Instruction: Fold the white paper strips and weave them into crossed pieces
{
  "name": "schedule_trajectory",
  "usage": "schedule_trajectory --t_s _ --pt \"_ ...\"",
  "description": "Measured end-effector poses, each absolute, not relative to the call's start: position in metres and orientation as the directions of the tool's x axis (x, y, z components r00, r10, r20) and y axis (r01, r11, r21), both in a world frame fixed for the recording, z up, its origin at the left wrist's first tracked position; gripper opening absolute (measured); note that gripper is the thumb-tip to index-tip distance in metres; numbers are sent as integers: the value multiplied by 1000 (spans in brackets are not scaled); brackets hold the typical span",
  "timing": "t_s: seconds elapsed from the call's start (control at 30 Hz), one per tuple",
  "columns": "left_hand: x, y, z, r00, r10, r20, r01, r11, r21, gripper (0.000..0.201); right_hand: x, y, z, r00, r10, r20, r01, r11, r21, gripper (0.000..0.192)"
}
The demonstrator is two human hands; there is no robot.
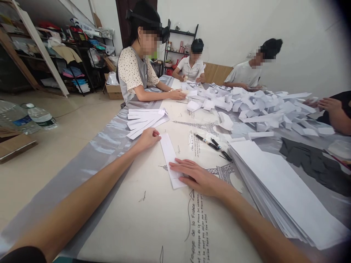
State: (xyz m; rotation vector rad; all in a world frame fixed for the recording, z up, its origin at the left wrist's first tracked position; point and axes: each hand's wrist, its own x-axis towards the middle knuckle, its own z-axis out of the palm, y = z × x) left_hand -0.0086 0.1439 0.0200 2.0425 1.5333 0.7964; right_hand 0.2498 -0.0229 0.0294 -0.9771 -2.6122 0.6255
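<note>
A narrow white folded paper strip (pixel 168 151) lies slantwise on the printed tablecloth in front of me. At its far left corner my left hand (pixel 147 140) is closed, thumb and fingers pinching the paper's edge. Flat across the near end rests my right hand (pixel 196 176), fingers stretched out and pressing on the strip. Just beyond my left hand is a fanned pile of white paper strips (pixel 145 119). To the right of my right hand stands a thick stack of long white paper sheets (pixel 276 182).
Several pens (pixel 210 143) lie beyond my right hand. A large heap of folded white papers (pixel 255 104) covers the table's far right, near a dark grey cloth (pixel 312 160). Co-workers sit around the table, one person (pixel 137 73) at the far left. Water bottles (pixel 41 116) stand on the floor.
</note>
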Motion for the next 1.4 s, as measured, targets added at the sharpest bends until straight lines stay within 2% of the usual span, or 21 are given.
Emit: schedule_trajectory --t_s 0.37,0.5,0.67,0.83,0.9,1.0,1.13,1.2,1.27,1.33,1.4 --pt "-7 141 12 229 943 241 707 -331 625 13 250 -22 33 -742 661 112 549 695 -464 52" --pt "-7 137 10 237 932 273 707 -358 610 13 250 -23 28 -738 651 176 539 726 -428 50" --pt "-7 130 6 240 918 316 703 -389 596 11 245 -36 34 -706 589 393 507 808 -300 28" --pt "-8 127 4 248 902 353 705 -418 573 9 239 -48 46 -774 520 360 496 852 -166 17" --pt "-8 126 5 257 896 362 706 -429 563 9 238 -49 45 -774 516 368 509 852 -125 17" --pt "-9 123 6 271 887 375 709 -447 545 10 238 -49 42 -787 445 427 476 879 -40 17" --pt "-9 118 6 274 881 386 723 -453 521 13 237 -52 45 -797 376 473 455 888 61 26" --pt "-9 116 6 272 881 387 733 -450 510 14 237 -51 48 -770 381 511 472 880 55 29" --pt "-8 112 7 267 879 395 744 -449 495 20 238 -48 49 -702 394 593 487 873 -3 31" --pt "-8 106 11 274 865 420 750 -466 470 33 240 -45 51 -574 416 705 504 858 -96 32" --pt "-7 99 17 381 799 465 712 -575 403 53 243 -42 52 -390 450 803 519 828 -212 32"
